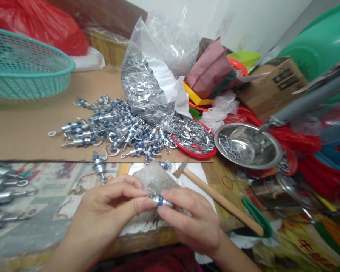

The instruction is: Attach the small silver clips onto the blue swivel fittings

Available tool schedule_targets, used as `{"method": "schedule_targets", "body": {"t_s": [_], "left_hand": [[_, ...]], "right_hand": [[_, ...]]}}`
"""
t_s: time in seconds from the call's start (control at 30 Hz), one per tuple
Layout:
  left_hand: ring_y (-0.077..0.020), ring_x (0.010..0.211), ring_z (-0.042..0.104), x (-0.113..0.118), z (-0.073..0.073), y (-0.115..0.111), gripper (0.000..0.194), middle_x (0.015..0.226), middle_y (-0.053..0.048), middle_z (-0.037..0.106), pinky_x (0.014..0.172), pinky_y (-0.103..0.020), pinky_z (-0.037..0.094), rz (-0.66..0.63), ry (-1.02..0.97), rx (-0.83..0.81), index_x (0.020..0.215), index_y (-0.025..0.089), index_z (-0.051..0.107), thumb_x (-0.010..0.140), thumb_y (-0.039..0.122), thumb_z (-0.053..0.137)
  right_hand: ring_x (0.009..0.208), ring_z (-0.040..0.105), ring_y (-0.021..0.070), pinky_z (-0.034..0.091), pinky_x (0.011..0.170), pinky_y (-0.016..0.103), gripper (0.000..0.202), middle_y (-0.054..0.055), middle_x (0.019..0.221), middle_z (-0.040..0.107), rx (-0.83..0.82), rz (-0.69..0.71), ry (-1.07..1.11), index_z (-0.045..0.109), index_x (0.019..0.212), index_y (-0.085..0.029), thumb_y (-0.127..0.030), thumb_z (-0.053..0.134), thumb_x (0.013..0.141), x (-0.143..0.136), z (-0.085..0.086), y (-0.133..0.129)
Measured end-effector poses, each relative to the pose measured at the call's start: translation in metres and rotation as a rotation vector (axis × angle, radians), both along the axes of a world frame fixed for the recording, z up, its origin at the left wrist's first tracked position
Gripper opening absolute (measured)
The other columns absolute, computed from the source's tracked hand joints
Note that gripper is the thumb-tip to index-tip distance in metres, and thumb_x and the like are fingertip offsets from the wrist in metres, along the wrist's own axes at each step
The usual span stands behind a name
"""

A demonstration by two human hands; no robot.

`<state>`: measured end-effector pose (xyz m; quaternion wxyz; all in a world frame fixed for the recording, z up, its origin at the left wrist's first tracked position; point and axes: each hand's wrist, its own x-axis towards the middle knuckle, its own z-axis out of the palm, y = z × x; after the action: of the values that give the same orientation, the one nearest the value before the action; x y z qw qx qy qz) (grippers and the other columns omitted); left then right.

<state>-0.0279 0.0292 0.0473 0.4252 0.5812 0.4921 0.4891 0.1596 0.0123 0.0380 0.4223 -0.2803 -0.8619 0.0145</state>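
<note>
Close to the table's front edge, both hands pinch one small silver metal fitting with blue bands [160, 200]. My left hand [107, 206] grips its left end between thumb and fingertips. From the other side, the thumb and fingers of my right hand [191, 211] close on its right end. The fingertips cover part of the fitting. A grey metal block [151, 175] lies just behind the hands on white paper. To the right rests a hammer [221, 200] with a wooden handle. A similar fitting [98, 164] with a curved hook lies beyond my left hand.
Several like fittings [113, 121] are heaped on cardboard, with more at left [2, 189]. A clear bag [144, 87] and a red plate [215, 151] hold small metal pieces. A steel bowl [279, 155], grey lever [308, 96] and turquoise basket [31, 81] stand around.
</note>
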Motion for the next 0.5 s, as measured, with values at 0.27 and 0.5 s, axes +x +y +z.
{"method": "schedule_targets", "body": {"t_s": [0.27, 0.5], "left_hand": [[-0.0179, 0.057, 0.066, -0.008, 0.016, 0.002, 0.015, 0.065, -0.004, 0.071, 0.055, -0.024, 0.054, -0.086, 0.304, 0.318, 0.052, 0.027, 0.073, 0.066, 0.026, 0.066], [-0.0194, 0.06, 0.071, -0.003, 0.004, -0.006, 0.013, 0.064, 0.0, 0.076, 0.058, -0.024, 0.057, -0.134, 0.016, -0.064, 0.058, 0.028, 0.074, 0.069, 0.03, 0.068]], "right_hand": [[0.09, 0.067, 0.0174, 0.057, 0.073, 0.029, 0.014, 0.01, 0.094, 0.072, -0.017, 0.07, -0.075, 0.068, 0.09, -0.017, -0.011, 0.056, 0.084, 0.004, 0.011, 0.006], [0.079, 0.069, 0.0147, 0.056, 0.067, 0.02, 0.017, 0.012, 0.093, 0.071, -0.254, 0.006, 0.183, 0.071, 0.085, -0.017, -0.006, 0.06, 0.077, -0.009, 0.004, -0.005]]}}
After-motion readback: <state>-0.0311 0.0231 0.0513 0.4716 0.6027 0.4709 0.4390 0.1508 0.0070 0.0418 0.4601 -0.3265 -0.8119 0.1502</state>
